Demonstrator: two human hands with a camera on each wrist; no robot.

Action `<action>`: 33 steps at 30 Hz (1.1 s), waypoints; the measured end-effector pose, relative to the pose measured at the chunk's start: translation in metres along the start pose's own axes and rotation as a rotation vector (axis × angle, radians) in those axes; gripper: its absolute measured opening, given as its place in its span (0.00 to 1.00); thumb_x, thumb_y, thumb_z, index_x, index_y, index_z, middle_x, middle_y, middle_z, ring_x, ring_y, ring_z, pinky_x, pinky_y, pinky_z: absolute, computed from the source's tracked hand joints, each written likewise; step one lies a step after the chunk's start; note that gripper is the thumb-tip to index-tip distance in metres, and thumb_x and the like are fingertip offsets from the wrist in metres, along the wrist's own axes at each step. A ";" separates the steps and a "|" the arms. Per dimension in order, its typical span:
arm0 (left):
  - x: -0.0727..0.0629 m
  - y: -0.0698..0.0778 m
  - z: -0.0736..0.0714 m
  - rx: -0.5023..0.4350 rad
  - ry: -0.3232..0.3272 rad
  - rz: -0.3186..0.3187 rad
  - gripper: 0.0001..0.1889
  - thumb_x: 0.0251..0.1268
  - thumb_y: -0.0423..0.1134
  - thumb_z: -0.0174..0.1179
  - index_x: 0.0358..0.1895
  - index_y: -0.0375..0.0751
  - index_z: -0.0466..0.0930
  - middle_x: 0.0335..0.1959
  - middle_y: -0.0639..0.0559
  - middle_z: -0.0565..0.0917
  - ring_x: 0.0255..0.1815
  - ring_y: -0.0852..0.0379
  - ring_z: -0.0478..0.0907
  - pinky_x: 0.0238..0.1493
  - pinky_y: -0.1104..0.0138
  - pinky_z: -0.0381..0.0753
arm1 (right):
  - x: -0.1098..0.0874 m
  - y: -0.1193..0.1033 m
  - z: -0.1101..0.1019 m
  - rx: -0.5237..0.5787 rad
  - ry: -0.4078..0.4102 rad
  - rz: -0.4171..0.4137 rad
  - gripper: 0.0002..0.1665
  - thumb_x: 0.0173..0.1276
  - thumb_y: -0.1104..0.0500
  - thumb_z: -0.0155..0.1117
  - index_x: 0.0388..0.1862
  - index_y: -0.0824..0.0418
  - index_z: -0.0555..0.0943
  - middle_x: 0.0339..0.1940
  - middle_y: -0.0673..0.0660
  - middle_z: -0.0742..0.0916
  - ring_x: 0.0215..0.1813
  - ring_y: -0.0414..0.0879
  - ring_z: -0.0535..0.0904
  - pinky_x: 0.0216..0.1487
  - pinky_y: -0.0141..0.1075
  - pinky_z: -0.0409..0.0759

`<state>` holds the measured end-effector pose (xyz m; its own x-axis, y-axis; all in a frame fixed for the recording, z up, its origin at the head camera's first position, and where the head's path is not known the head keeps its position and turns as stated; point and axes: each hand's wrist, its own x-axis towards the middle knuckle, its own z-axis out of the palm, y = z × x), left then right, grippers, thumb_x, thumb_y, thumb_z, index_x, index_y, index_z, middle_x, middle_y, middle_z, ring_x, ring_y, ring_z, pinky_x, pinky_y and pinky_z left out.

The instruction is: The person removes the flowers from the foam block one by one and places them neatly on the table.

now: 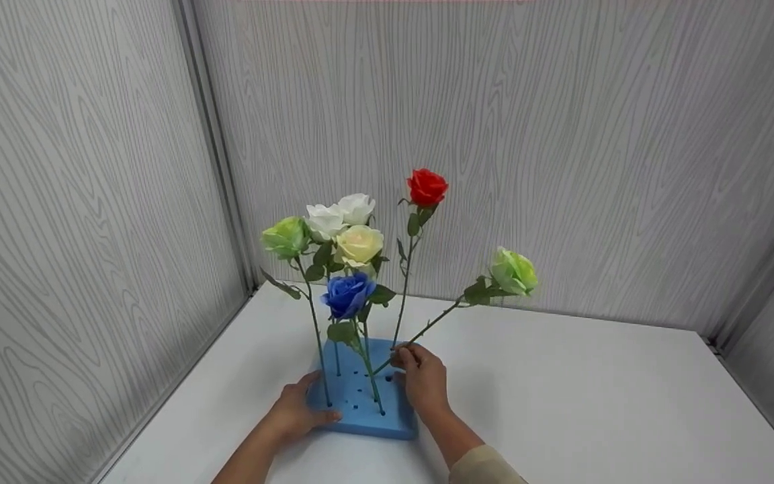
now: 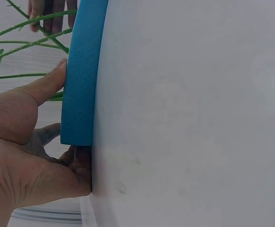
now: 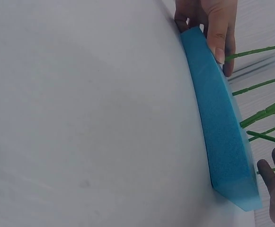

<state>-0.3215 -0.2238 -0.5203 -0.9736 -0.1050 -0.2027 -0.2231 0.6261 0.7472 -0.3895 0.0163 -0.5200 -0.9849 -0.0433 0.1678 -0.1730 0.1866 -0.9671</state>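
Observation:
A blue foam block (image 1: 397,420) with holes in its top stands on the table, several artificial roses upright in it. My left hand (image 1: 293,411) grips the block's left side, thumb on top and fingers around the edge. Between thumb and fingers, my right hand (image 1: 422,376) pinches the stem of a green rose (image 1: 513,271) above the block's right side. This rose leans to the right, its lower stem end (image 3: 258,135) just over the block's top. In the block stand a blue rose (image 1: 348,294), a cream rose (image 1: 359,245), a red rose (image 1: 427,187) and another green rose (image 1: 286,237).
Two white roses (image 1: 325,222) rise at the back of the group, partly overlapping. The white table (image 1: 595,396) extends to the right of the block. Wood-patterned panels (image 1: 528,134) enclose the table at the back and sides.

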 end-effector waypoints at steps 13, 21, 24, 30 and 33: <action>-0.001 0.000 0.001 0.007 0.011 0.024 0.57 0.57 0.49 0.84 0.85 0.37 0.60 0.79 0.20 0.64 0.83 0.20 0.60 0.82 0.33 0.65 | -0.005 -0.009 -0.016 0.072 -0.001 -0.033 0.11 0.88 0.63 0.55 0.56 0.66 0.83 0.48 0.65 0.90 0.50 0.51 0.93 0.53 0.44 0.94; 0.000 0.000 0.000 0.003 -0.003 0.020 0.57 0.58 0.49 0.83 0.86 0.37 0.58 0.80 0.20 0.62 0.84 0.20 0.59 0.83 0.33 0.63 | -0.009 -0.009 -0.027 0.068 -0.011 -0.037 0.10 0.87 0.64 0.55 0.58 0.64 0.82 0.46 0.64 0.88 0.50 0.58 0.92 0.47 0.40 0.94; 0.000 -0.001 0.000 0.003 -0.010 0.020 0.57 0.59 0.50 0.83 0.86 0.38 0.58 0.81 0.20 0.61 0.84 0.19 0.57 0.83 0.32 0.62 | -0.010 -0.009 -0.030 0.062 -0.014 -0.037 0.11 0.86 0.65 0.56 0.59 0.63 0.83 0.47 0.66 0.87 0.47 0.52 0.92 0.46 0.39 0.94; 0.001 -0.004 0.000 -0.002 -0.022 0.009 0.58 0.59 0.52 0.82 0.87 0.38 0.56 0.82 0.19 0.59 0.85 0.19 0.54 0.84 0.32 0.60 | -0.014 -0.010 -0.038 0.036 -0.011 -0.025 0.14 0.85 0.66 0.57 0.62 0.60 0.83 0.47 0.64 0.86 0.44 0.46 0.90 0.45 0.39 0.94; 0.001 -0.003 -0.001 -0.008 -0.024 0.003 0.59 0.58 0.53 0.82 0.87 0.39 0.56 0.83 0.20 0.58 0.86 0.19 0.53 0.84 0.32 0.59 | -0.015 -0.011 -0.042 0.032 -0.010 -0.008 0.15 0.85 0.66 0.58 0.64 0.60 0.83 0.48 0.64 0.86 0.43 0.46 0.90 0.44 0.39 0.94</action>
<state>-0.3217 -0.2265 -0.5224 -0.9728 -0.0846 -0.2156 -0.2208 0.6201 0.7528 -0.3735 0.0561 -0.5041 -0.9832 -0.0541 0.1742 -0.1806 0.1549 -0.9713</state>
